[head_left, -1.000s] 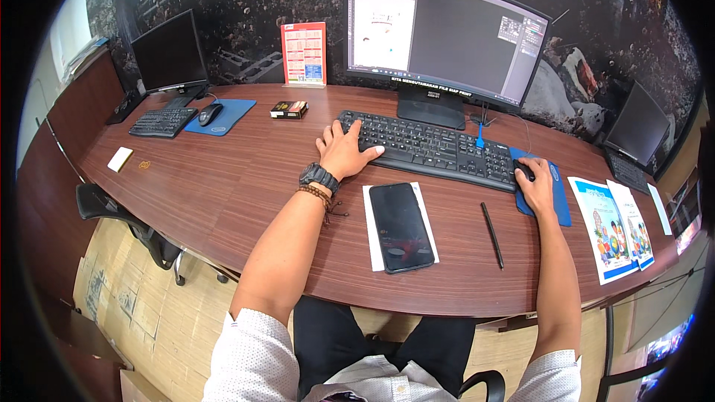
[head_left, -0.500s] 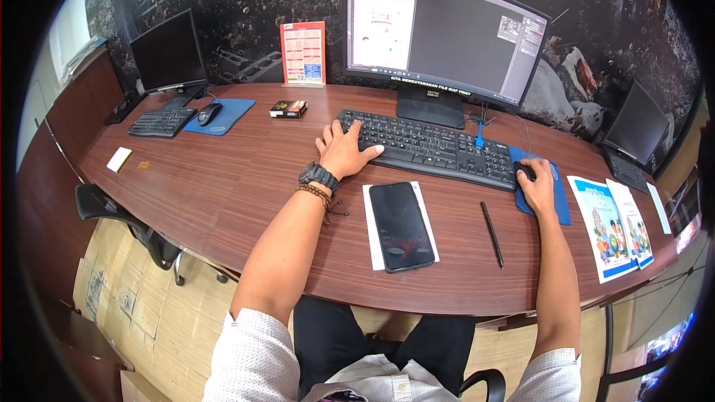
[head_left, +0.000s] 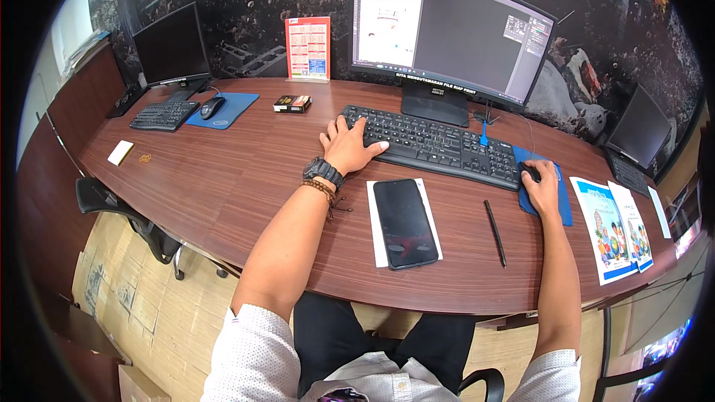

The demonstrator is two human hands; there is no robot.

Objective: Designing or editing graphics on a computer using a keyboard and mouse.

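Fingers spread, my left hand [head_left: 349, 146] rests on the left end of a black keyboard [head_left: 432, 145]; its wrist wears a dark watch and a beaded bracelet. At the keyboard's right end my right hand [head_left: 542, 186] is curled over a black computer mouse [head_left: 531, 172], which it partly hides. The mouse sits on a blue mouse pad [head_left: 564, 201]. Behind the keyboard stands a wide curved monitor [head_left: 469, 37], lit with a design program that shows a white page. A black smartphone [head_left: 406, 223] lies on white paper [head_left: 379, 242] between my forearms, with a black pen [head_left: 495, 233] to its right.
Printed sheets [head_left: 605, 231] lie at the desk's right. A small black box [head_left: 292, 103] and a red-framed calendar [head_left: 308, 48] stand beyond my left hand. Farther left are a dark monitor [head_left: 171, 45], a second keyboard [head_left: 164, 115], another mouse [head_left: 212, 107] and a white notepad [head_left: 120, 152].
The whole view has shifted slightly, so the desk items appear a little to the right. Both hands keep their places on the keyboard and mouse. Some artwork on the screen's page looks different.
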